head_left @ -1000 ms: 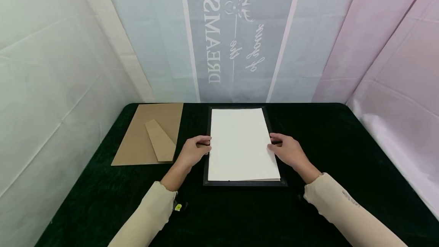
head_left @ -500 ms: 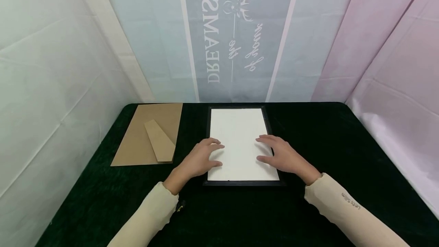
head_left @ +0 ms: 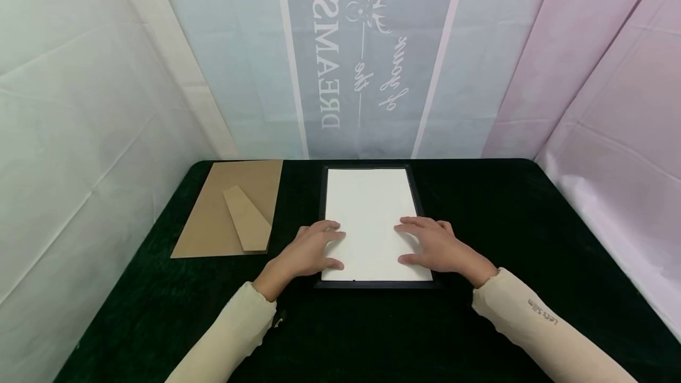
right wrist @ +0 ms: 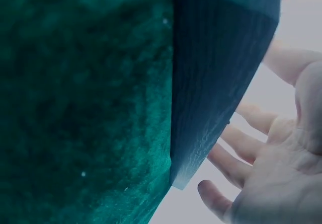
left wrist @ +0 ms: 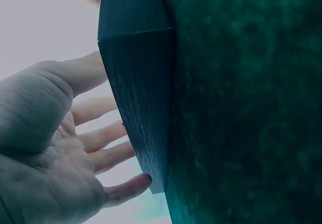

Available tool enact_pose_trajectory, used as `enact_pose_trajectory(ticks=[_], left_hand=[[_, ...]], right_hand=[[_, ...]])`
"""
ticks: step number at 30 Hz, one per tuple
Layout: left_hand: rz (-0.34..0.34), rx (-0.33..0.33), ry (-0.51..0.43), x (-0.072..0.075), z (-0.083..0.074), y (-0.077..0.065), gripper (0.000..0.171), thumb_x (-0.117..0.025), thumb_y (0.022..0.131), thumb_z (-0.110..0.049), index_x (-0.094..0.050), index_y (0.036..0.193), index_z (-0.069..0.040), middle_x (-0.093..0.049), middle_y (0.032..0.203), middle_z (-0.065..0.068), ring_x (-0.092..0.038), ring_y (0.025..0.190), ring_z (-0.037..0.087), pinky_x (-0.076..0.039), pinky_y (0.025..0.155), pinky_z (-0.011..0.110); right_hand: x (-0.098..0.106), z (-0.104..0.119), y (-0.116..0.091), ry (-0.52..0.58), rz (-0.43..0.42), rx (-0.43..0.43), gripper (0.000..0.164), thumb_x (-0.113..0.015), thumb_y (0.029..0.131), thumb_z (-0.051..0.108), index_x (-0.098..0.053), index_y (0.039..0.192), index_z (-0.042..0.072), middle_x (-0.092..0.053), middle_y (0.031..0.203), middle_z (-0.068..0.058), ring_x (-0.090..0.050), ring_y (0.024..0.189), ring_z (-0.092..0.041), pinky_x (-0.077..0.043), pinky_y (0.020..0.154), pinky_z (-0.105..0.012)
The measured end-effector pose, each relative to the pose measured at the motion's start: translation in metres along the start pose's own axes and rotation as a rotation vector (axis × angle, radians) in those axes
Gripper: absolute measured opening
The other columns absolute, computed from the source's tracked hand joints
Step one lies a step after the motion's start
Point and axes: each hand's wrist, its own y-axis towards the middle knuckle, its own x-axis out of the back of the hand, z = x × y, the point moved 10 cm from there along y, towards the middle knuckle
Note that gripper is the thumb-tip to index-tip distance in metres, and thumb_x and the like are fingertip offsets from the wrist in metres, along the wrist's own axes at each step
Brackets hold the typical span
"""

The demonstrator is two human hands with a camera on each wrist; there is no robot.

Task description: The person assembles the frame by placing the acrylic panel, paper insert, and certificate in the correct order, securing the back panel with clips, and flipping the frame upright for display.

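A white sheet (head_left: 370, 200) lies within the black picture frame (head_left: 378, 284), which rests flat on the table in the head view. Over the sheet's left side my left hand (head_left: 313, 250) spreads its fingers, fingertips at the white surface. My right hand (head_left: 435, 246) mirrors it on the right side, thumb apart from the fingers. From the left wrist, the frame's outer side (left wrist: 136, 93) shows with the palm beside it and fingers reaching over the top. The right wrist view shows the frame's other side (right wrist: 216, 58) and that hand's fingers extended above it.
Left of the frame, a tan backing board (head_left: 213, 223) with a tapered easel leg (head_left: 247, 220) lies on the dark green tablecloth (head_left: 489, 205). Behind the table hangs a printed curtain (head_left: 372, 93), and pale cloth walls (head_left: 96, 105) close in both sides.
Both hands have let go of the sheet's side edges and moved inward over it with fingers spread, then slightly nearer the body. The sheet's near right corner now lies flatter inside the frame.
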Motion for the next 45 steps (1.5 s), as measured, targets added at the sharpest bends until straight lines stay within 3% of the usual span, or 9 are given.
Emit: enact_pose_trajectory(ticks=[15,27,38,45], left_hand=[[0.015,-0.001,-0.008,0.0008,0.0013,-0.0001,0.071,-0.085,0.077,-0.040,-0.061,0.137,-0.013,-0.044,0.154,0.010,-0.037,0.144,0.028,-0.032,0.111,0.053],[0.025,0.009,-0.031,0.0007,0.0007,-0.0005,0.063,-0.085,0.078,-0.037,-0.064,0.134,-0.015,-0.047,0.151,0.009,-0.037,0.143,0.028,-0.030,0.116,0.056],[0.037,0.005,-0.021,0.0017,0.0000,-0.0004,0.063,-0.084,0.079,-0.038,-0.064,0.134,-0.015,-0.047,0.151,0.008,-0.037,0.143,0.027,-0.030,0.116,0.056],[0.024,-0.018,-0.061,0.0055,0.0037,-0.0013,0.060,-0.082,0.081,-0.037,-0.063,0.134,-0.017,-0.048,0.150,0.009,-0.040,0.142,0.029,-0.031,0.115,0.058]], right_hand=[[-0.0031,-0.0014,0.0039,0.007,0.020,-0.010,0.075,-0.077,0.082,0.050,-0.051,0.146,0.020,-0.035,0.159,-0.013,-0.030,0.145,-0.039,-0.023,0.103,-0.066],[-0.0073,0.0046,-0.0044,0.001,0.032,0.097,0.077,-0.076,0.080,0.055,-0.051,0.145,0.023,-0.039,0.158,-0.007,-0.030,0.146,-0.034,-0.022,0.103,-0.065],[-0.0074,0.0070,-0.0044,0.004,0.029,0.100,0.077,-0.076,0.080,0.055,-0.050,0.146,0.024,-0.040,0.158,-0.007,-0.030,0.146,-0.034,-0.022,0.103,-0.065],[-0.0074,0.0063,-0.0044,0.000,0.025,0.100,0.077,-0.077,0.080,0.054,-0.050,0.146,0.023,-0.040,0.158,-0.007,-0.030,0.146,-0.034,-0.023,0.102,-0.065]])
